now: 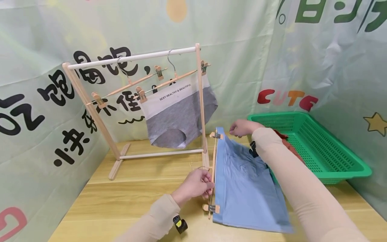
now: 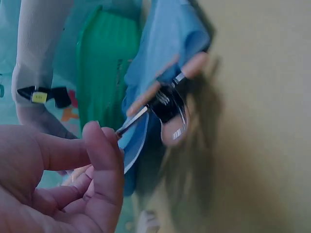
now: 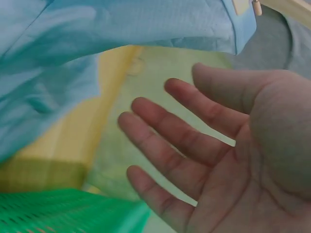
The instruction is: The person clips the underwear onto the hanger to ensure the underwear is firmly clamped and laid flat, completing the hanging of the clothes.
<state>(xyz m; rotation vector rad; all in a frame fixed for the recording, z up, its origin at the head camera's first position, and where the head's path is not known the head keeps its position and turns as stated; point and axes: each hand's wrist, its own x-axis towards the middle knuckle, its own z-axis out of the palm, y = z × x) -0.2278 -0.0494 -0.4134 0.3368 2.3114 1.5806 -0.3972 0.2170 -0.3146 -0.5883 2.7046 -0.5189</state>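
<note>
A blue cloth garment, perhaps shorts, lies with its waistband along a wooden clip hanger. Two clips hold the waistband, the far clip and the near clip. My left hand pinches the hanger's bar between thumb and fingers; the left wrist view shows a clip just beyond the fingertips. Beside the far end of the waistband, my right hand is apart from the cloth. Its fingers are loosely extended with nothing in them in the right wrist view.
At the left stands a wooden rack with a white rail. Grey-and-white underpants hang there on a clip hanger, next to a bare hanger. A green basket with reddish-brown cloth inside is at the right.
</note>
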